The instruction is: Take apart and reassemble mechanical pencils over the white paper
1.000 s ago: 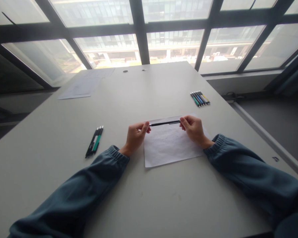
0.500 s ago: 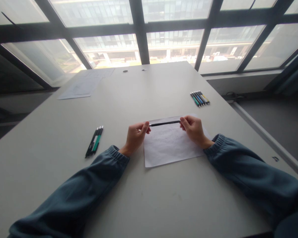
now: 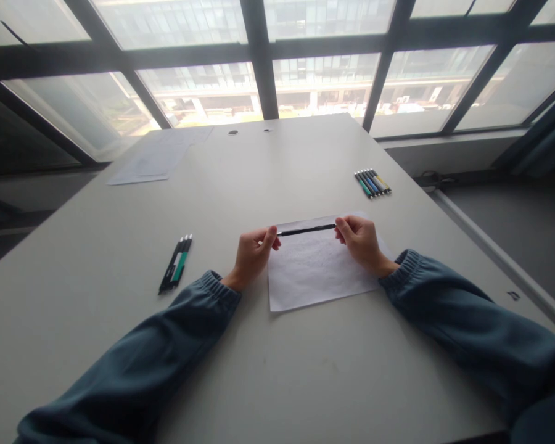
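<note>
Left hand (image 3: pixel 254 254): curled, fingertips pinching the left end of a dark pen (image 3: pixel 306 230); wrist low over the table (image 3: pixel 277 382).
Right hand (image 3: pixel 361 239): fingers and thumb closed on the pen's right end; heel of the hand over the paper's right edge.
Pen: slim, black, held level between the two hands, just above the far edge of the paper — whether it touches the sheet cannot be told.
Paper (image 3: pixel 317 274): one white sheet flat on the table, directly under and in front of both hands; faint marks on it, too pale to read.
Sleeves (image 3: pixel 467 336): dark blue-grey, elastic cuffs, both forearms lying in from the near edge.
Pens, left group (image 3: pixel 176 263): a few side by side, black with one green, well apart from the left hand.
Pens, right group (image 3: pixel 372 183): a neat row of mixed colours, beyond the right hand, near the table's right edge.
Far sheets (image 3: pixel 160 159): loose papers at the far left corner, by the window (image 3: pixel 277 92).
Handling note: in my judgement a two-ended hold like this goes best with light, even fingertip pressure and the barrel kept level — squeezing or twisting unevenly could let one end slip.
</note>
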`<state>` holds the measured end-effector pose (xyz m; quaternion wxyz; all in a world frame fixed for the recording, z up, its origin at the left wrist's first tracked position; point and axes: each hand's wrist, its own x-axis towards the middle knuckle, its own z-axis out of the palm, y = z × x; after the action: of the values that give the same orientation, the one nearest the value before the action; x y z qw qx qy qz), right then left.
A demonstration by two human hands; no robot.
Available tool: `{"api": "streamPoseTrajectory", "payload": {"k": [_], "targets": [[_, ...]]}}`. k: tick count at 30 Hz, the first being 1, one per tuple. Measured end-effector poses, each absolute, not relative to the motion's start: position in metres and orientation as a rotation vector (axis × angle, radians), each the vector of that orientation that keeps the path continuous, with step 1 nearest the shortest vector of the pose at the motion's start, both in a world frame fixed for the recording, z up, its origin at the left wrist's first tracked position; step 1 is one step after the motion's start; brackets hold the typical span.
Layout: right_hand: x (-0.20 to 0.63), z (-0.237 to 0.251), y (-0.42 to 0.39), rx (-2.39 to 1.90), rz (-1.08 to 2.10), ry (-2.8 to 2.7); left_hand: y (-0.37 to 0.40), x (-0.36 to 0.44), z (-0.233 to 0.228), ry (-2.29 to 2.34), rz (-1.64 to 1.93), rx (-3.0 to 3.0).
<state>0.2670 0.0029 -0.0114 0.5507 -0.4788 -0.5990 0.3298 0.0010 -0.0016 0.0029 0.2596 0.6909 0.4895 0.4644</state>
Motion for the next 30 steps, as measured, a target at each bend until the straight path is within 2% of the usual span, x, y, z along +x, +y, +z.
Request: {"api": "streamPoseTrajectory", "payload": {"k": [30], "targets": [[0.2673,-0.0090,0.0014,-1.179,0.756,-1.457,-0.0021,0.0017,0.0044,1.314,1.260,1.882]]}}
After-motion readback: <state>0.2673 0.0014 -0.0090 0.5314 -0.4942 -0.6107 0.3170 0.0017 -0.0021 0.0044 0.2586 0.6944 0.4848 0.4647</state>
